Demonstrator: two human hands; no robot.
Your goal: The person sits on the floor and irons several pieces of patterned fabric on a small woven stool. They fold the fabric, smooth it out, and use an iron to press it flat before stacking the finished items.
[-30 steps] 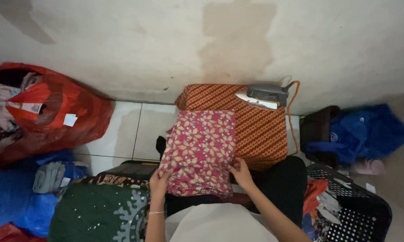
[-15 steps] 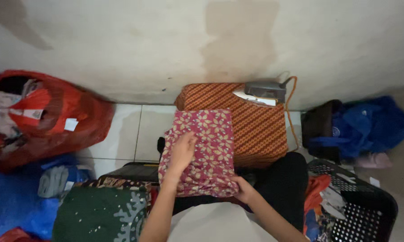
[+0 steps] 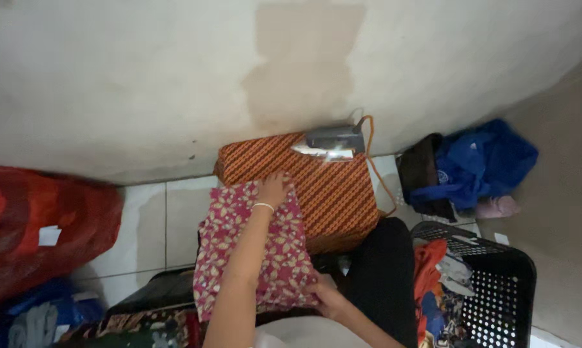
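Pink floral cloth (image 3: 252, 254) lies at centre frame, overlapping the orange patterned pad (image 3: 323, 187).

Left hand (image 3: 275, 190) rests flat and spread on the cloth's far edge; half a second ago it lay mid-cloth. Right hand (image 3: 326, 296) pinches the near corner. An iron (image 3: 329, 142) sits on the pad, upper centre. Black basket (image 3: 497, 283) at lower right, red bag (image 3: 46, 225) at left; neither obstructs.

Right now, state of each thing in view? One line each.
Floral cloth: folded flat, partly on the orange pad.
Left hand: pressed flat on the cloth's far edge.
Right hand: gripping the cloth's near corner.
Iron: resting on the orange pad, cord attached.
Black basket: holding clothes.
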